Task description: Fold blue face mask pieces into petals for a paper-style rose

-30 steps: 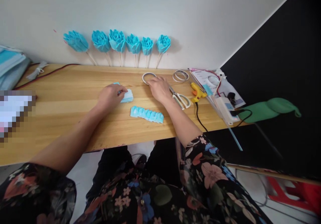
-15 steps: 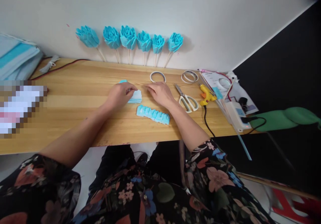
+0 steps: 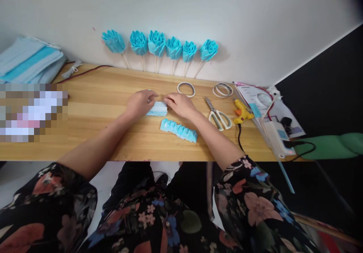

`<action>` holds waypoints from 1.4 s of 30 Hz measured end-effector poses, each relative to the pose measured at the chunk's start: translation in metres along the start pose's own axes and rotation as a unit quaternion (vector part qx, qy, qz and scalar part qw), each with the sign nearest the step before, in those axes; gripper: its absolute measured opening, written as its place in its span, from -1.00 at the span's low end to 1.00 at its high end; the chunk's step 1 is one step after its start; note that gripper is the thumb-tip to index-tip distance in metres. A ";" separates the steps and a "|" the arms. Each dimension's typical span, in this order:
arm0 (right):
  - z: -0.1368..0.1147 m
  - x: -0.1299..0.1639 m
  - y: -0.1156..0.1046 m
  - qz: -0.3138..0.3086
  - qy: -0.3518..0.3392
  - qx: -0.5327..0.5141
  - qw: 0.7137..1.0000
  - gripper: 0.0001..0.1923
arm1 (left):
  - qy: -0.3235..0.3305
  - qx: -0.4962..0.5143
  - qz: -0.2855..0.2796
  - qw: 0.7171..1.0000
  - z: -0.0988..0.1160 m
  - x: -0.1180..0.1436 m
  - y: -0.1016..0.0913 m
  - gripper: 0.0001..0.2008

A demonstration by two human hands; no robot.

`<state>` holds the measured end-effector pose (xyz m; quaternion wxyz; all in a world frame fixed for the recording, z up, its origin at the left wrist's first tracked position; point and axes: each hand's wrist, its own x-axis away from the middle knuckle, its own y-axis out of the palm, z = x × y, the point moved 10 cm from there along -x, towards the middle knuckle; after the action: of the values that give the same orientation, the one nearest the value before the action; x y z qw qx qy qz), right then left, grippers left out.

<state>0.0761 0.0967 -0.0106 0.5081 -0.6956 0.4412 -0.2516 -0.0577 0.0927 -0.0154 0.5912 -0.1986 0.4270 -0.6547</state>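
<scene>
A small stack of light blue folded pieces (image 3: 157, 109) lies on the wooden table (image 3: 93, 105). My left hand (image 3: 140, 103) rests on its left end with fingers curled over it. My right hand (image 3: 180, 104) touches the stack's right upper corner with its fingertips. Just in front of both hands lies a pleated blue strip (image 3: 179, 129). Several blue paper roses on sticks (image 3: 159, 45) lean against the white wall behind.
Right of my right hand lie white-handled scissors (image 3: 217, 115), a yellow glue gun (image 3: 242, 111) with a black cord, two tape rings (image 3: 186, 89) (image 3: 222, 90), papers and a white power strip (image 3: 276, 134). A pile of blue masks (image 3: 28, 60) sits far left.
My right hand has moved left from the tape ring to the blue stack, meeting my left hand there. The view has shifted left and down.
</scene>
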 end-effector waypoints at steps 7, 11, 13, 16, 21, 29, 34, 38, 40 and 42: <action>0.013 -0.002 0.011 -0.006 0.054 -0.101 0.993 -0.82 | 0.019 0.018 0.001 1.000 0.002 -0.003 0.003 -0.61; 0.022 0.004 0.012 0.032 0.052 -0.183 0.981 -0.83 | 0.000 0.064 0.022 0.998 -0.002 -0.003 -0.001 -0.64; 0.024 0.005 0.012 0.041 0.041 -0.195 0.979 -0.82 | -0.010 0.097 0.027 0.995 -0.004 -0.004 -0.002 -0.66; 0.023 0.006 0.008 0.053 0.029 -0.187 0.981 -0.78 | -0.013 0.131 0.032 0.991 -0.003 -0.004 -0.005 -0.66; 0.018 0.010 -0.001 0.085 0.011 -0.202 0.976 -0.76 | -0.013 0.153 0.020 0.988 0.001 -0.004 -0.003 -0.67; 0.016 0.019 -0.021 0.175 0.015 -0.241 0.955 -0.79 | 0.000 0.127 0.077 0.989 0.005 -0.001 -0.018 -0.80; 0.013 0.022 -0.023 0.169 0.025 -0.291 0.941 -0.72 | -0.031 0.306 0.072 0.949 0.002 0.001 -0.014 -0.75; 0.010 0.021 -0.017 0.136 0.024 -0.282 0.950 -0.54 | -0.049 0.365 0.064 0.928 0.001 0.002 -0.011 -0.72; 0.010 0.021 -0.016 0.131 0.028 -0.276 0.952 -0.52 | -0.052 0.367 0.063 0.926 0.002 0.003 -0.011 -0.73; 0.011 0.021 -0.016 0.134 0.029 -0.276 0.951 -0.53 | -0.057 0.384 0.050 0.920 0.003 0.003 -0.009 -0.75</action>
<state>0.1007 0.0847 -0.0015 0.3125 -0.7353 0.5973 -0.0695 -0.0612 0.0880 -0.0072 0.6777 0.0282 0.1176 -0.7254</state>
